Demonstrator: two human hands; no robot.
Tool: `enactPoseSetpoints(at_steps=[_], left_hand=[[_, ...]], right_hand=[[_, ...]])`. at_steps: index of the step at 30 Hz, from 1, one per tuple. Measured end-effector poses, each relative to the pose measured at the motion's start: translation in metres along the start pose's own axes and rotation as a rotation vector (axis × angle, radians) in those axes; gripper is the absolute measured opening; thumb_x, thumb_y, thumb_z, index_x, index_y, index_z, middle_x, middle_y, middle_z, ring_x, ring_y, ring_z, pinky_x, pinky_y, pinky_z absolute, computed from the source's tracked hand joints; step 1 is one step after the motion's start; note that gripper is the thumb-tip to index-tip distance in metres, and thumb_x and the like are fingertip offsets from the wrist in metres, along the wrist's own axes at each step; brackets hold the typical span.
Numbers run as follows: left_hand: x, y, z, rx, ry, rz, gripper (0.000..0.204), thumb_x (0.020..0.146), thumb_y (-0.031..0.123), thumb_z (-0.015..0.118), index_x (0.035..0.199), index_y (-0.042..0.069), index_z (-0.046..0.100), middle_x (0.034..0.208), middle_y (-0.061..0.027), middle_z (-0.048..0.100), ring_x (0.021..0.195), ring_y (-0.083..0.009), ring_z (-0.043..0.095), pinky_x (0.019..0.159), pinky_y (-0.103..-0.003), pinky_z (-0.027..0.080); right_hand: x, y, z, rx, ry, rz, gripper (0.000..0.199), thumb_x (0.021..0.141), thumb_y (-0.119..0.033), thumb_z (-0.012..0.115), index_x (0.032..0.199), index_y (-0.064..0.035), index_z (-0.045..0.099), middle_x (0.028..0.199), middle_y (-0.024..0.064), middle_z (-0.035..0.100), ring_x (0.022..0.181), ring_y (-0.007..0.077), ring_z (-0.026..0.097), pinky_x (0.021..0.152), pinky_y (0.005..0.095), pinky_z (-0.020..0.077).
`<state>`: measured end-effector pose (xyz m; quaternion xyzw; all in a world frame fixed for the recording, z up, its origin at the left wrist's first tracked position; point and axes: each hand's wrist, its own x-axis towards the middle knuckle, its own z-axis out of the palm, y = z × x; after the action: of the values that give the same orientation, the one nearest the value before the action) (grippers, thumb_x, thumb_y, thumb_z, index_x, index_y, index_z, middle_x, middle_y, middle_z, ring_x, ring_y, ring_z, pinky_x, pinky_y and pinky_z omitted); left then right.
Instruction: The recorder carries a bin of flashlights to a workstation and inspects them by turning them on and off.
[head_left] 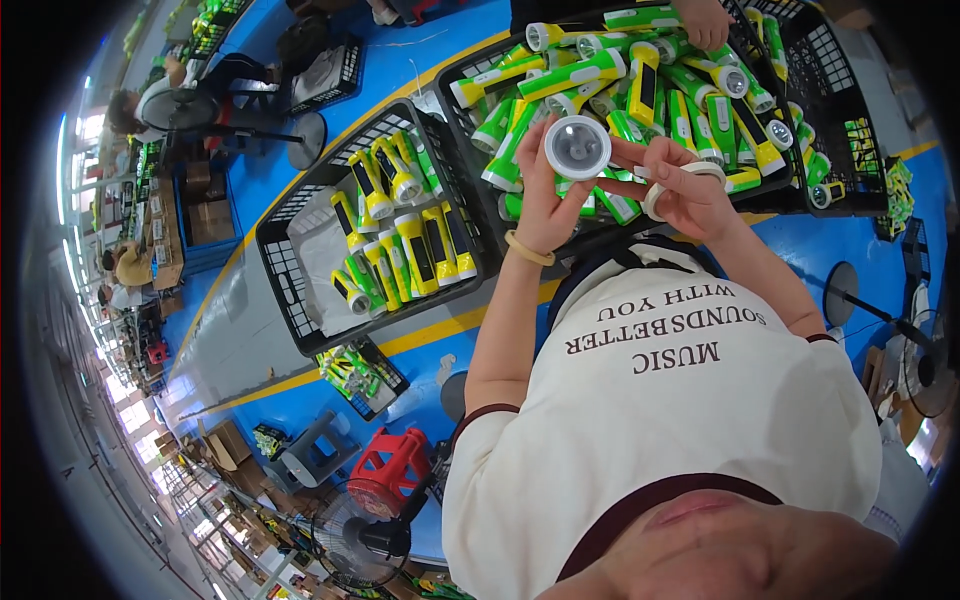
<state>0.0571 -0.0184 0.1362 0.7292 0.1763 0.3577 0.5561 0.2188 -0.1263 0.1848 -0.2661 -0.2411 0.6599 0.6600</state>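
Note:
My left hand (540, 205) is closed around a flashlight (578, 148), its round clear lens and white rim facing up; the body below is mostly hidden. My right hand (700, 205) has its fingers curled, with a pale ring-shaped piece (652, 204) between them, and its fingertips reach the side of the flashlight head. A second pale round edge shows behind the right fingers; I cannot tell whether it belongs to the same piece. Under both hands, a heaped pile of green and yellow flashlights (645, 85) fills a black crate (458, 95).
To the left, a black crate (285, 280) holds flashlights standing and lying on a pale liner. Another person's hand (705, 22) rests at the pile's far edge. Another crate (845, 90) stands right. A red stool (388, 470), fans and a smaller flashlight crate (375, 385) are on the floor.

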Motion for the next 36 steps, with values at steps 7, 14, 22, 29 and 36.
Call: enactPoseSetpoints(at_steps=[7,14,22,29,36], left_hand=[[0.006,0.01,-0.001,0.485,0.029,0.003,0.081,0.058,0.017,0.079,0.125,-0.002,0.037,0.117,-0.0106,0.047,0.112,-0.0279,0.035,0.092,-0.035,0.035],[-0.001,-0.013,0.0,0.186,0.036,-0.018,0.064,0.064,-0.001,0.067,0.121,0.0,0.04,0.118,-0.0147,0.047,0.107,-0.0268,0.05,0.09,-0.034,0.041],[-0.006,-0.035,0.009,0.201,0.11,0.078,0.058,0.062,-0.002,0.065,0.115,0.003,0.042,0.113,-0.0121,0.045,0.1,-0.0255,0.05,0.085,-0.033,0.041],[-0.001,-0.044,-0.002,0.478,-0.016,0.151,0.047,0.065,0.007,0.065,0.11,0.002,0.05,0.112,-0.0151,0.047,0.103,-0.0299,0.047,0.087,-0.035,0.039],[0.002,-0.051,-0.002,0.286,0.01,0.002,0.044,0.069,0.011,0.065,0.11,0.002,0.05,0.108,-0.0149,0.05,0.101,-0.0308,0.048,0.087,-0.035,0.039]], right_hand=[[-0.008,0.009,-0.003,-0.089,0.026,0.111,0.013,0.085,-0.019,0.059,0.08,-0.0097,0.051,0.127,0.0118,0.046,0.094,0.007,0.048,0.062,0.0176,0.0355],[-0.012,0.029,-0.018,-0.126,0.092,0.147,0.012,0.085,-0.015,0.057,0.081,-0.0065,0.049,0.13,0.0199,0.04,0.123,0.0264,0.036,0.106,0.044,0.0204],[-0.012,0.019,-0.009,-0.238,0.046,0.095,0.011,0.085,-0.015,0.058,0.082,-0.0064,0.051,0.124,0.0174,0.047,0.115,0.0218,0.045,0.1,0.0355,0.0306],[-0.01,0.007,-0.015,-0.322,0.151,0.007,0.008,0.087,-0.013,0.053,0.084,-0.0068,0.05,0.124,0.0198,0.047,0.121,0.0243,0.04,0.101,0.0363,0.0291],[0.007,-0.005,-0.001,-0.404,0.073,-0.121,0.007,0.086,-0.01,0.053,0.083,-0.0058,0.049,0.125,0.0208,0.045,0.123,0.025,0.037,0.102,0.0372,0.0285]])
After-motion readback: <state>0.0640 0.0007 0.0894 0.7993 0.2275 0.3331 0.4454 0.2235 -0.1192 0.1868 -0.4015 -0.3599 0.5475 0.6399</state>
